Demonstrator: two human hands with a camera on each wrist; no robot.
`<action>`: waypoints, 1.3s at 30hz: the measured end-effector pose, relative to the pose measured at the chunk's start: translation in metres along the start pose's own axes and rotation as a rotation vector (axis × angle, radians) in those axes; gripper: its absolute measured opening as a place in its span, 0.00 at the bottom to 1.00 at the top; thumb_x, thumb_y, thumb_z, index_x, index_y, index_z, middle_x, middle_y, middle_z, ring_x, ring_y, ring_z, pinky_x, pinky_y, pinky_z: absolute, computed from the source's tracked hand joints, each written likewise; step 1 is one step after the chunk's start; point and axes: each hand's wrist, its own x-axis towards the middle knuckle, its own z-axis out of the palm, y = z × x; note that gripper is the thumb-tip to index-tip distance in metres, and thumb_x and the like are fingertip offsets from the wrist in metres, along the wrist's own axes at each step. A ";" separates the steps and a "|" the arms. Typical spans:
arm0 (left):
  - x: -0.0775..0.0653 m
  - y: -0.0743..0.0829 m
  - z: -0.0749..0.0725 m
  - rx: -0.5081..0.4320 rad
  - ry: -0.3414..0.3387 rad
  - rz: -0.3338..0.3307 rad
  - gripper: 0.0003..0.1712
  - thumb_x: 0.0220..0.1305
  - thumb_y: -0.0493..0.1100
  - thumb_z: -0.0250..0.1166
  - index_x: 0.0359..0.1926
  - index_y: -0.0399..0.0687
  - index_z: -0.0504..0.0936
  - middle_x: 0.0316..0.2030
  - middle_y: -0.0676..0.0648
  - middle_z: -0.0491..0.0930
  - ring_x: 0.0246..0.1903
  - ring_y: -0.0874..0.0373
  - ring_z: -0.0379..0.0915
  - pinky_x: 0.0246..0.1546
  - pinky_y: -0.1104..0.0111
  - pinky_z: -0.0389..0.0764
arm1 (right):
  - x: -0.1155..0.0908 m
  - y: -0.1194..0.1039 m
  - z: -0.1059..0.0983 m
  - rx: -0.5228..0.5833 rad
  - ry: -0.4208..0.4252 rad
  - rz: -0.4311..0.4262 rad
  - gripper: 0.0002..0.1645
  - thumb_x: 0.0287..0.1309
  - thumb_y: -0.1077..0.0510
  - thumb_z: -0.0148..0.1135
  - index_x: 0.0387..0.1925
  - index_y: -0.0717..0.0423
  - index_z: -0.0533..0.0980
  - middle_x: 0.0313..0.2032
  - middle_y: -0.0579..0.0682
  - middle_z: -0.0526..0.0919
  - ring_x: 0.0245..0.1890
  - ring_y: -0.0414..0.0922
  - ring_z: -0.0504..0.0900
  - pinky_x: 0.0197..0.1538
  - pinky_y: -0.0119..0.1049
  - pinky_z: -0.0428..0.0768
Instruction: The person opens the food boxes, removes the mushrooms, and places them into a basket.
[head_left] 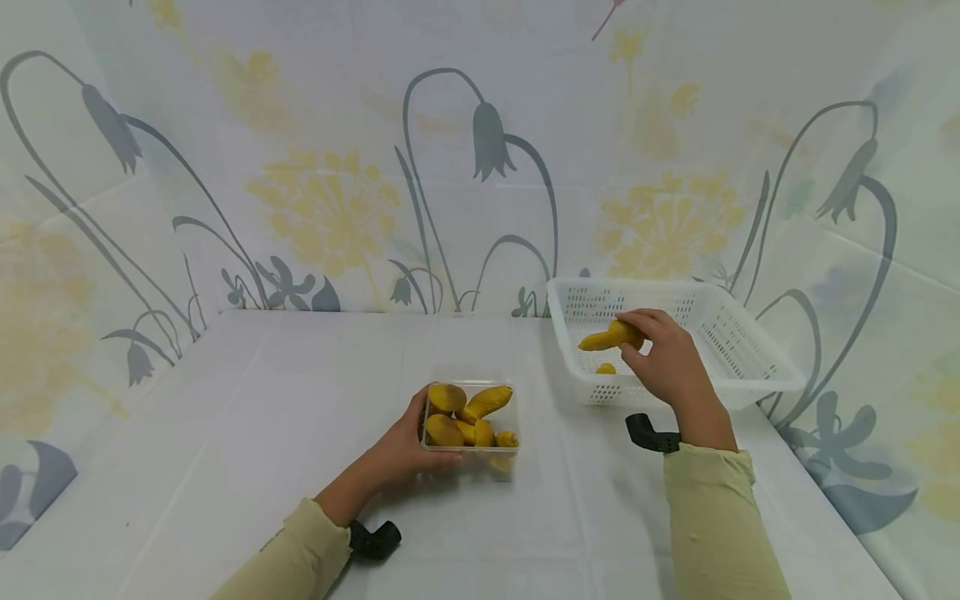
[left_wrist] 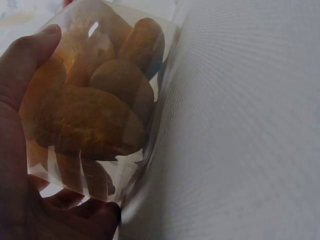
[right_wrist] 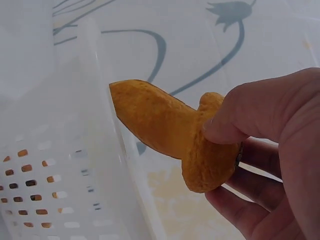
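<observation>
My right hand [head_left: 670,360] pinches a knobby yellow-brown piece like ginger root [right_wrist: 155,117] between thumb and fingers, above the white plastic basket [head_left: 615,292]. The held piece has a thick stub and a side branch ending in a flat cut face. My left hand [head_left: 403,448] grips a clear plastic box [head_left: 516,417] by its left side, thumb along the near wall. Several yellow-brown pieces [left_wrist: 85,120] fill the box, some rounded and some elongated. Another small yellow piece [head_left: 606,368] lies in the basket, below the held one.
The perforated basket stands at the back right of the white-covered table [head_left: 247,400], close to the cloth. A cloth printed with grey and yellow flowers [head_left: 491,137] hangs behind and at both sides. Black wrist mounts [head_left: 375,540] are worn on both arms.
</observation>
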 end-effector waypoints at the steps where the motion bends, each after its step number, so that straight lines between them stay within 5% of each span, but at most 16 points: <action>1: 0.000 0.000 0.000 -0.001 -0.002 0.001 0.69 0.44 0.57 0.78 0.77 0.57 0.40 0.75 0.47 0.52 0.73 0.47 0.51 0.72 0.47 0.54 | 0.000 0.000 0.000 0.000 -0.001 0.002 0.24 0.62 0.62 0.57 0.60 0.59 0.73 0.60 0.60 0.71 0.55 0.60 0.74 0.58 0.59 0.74; 39: 0.001 0.001 0.000 -0.013 -0.004 -0.022 0.69 0.44 0.58 0.78 0.76 0.59 0.40 0.75 0.46 0.52 0.73 0.45 0.51 0.72 0.45 0.53 | -0.003 0.014 -0.002 -0.028 -0.009 0.139 0.25 0.64 0.61 0.56 0.61 0.62 0.71 0.61 0.66 0.68 0.54 0.63 0.72 0.57 0.59 0.75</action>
